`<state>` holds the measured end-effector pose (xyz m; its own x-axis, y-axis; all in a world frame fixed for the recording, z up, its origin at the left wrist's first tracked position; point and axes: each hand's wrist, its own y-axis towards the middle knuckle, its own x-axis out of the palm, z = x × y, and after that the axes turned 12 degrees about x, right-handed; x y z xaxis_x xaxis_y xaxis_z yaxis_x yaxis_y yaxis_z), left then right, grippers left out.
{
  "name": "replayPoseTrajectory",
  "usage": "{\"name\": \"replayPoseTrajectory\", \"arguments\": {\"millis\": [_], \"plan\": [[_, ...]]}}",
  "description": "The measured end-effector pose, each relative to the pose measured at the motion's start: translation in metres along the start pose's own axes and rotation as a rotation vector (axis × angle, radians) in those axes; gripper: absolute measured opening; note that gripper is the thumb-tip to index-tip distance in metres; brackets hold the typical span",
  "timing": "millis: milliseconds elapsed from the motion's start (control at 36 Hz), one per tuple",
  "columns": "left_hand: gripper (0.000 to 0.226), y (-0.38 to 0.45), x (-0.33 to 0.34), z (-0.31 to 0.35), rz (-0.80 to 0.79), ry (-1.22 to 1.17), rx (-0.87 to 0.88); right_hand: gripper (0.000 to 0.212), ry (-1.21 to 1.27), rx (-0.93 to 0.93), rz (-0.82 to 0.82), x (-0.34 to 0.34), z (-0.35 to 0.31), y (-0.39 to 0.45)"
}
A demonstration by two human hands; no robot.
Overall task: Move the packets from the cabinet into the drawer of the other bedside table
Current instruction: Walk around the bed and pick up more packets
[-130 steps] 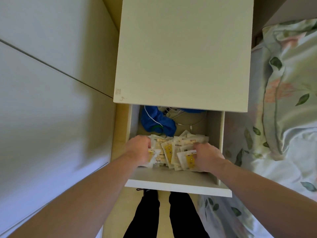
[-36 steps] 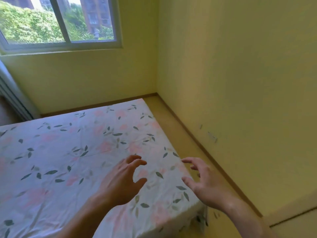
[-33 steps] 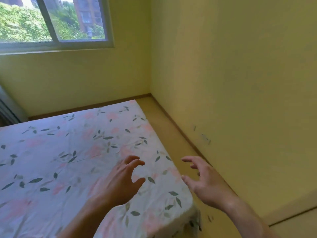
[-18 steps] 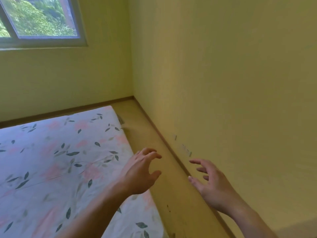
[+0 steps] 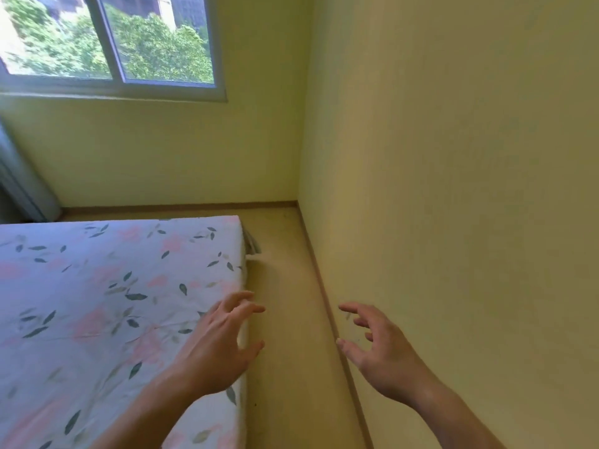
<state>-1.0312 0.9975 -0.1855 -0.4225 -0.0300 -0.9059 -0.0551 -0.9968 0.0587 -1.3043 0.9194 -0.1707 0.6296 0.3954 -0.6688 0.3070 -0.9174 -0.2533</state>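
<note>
Yellow walls [image 5: 453,157] meet in a corner ahead of you, with a window [image 5: 110,43] at upper left looking onto green trees. Below it, on your left, lies the bed [image 5: 97,303] under a floral sheet of pink blossoms and grey-green leaves, and a narrow strip of tan floor [image 5: 285,319] runs between the bed's edge and the wall on your right.

Your left hand [image 5: 220,348] hangs over the bed's near corner, fingers spread and curled, holding nothing. Your right hand [image 5: 379,348] hovers over the floor strip close to the wall, fingers likewise splayed and empty.

No packets, cabinet, bedside table or drawer show in view, so you cannot tell from here where they are. By my reading you are walking empty-handed between the two ends of the job.

To do this well, keep to the middle of the floor strip so your right hand clears the wall, bring the cabinet into view before you reach, and gather the packets in a firm stack with both hands so that none slip out.
</note>
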Motion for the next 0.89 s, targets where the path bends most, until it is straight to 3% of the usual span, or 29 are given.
{"name": "replayPoseTrajectory", "arguments": {"millis": [222, 361, 889], "plan": [[0.06, 0.031, -0.034, -0.045, 0.177, 0.035, -0.261, 0.062, -0.039, -0.231, -0.188, 0.004, -0.061, 0.135], [0.061, 0.094, -0.053, -0.087, 0.273, 0.048, -0.35, 0.065, -0.063, -0.337, -0.256, -0.005, -0.099, 0.226], [0.054, 0.475, -0.113, -0.214, 0.262, 0.033, -0.199, 0.063, 0.001, -0.303, -0.172, -0.085, -0.17, 0.593]]}}
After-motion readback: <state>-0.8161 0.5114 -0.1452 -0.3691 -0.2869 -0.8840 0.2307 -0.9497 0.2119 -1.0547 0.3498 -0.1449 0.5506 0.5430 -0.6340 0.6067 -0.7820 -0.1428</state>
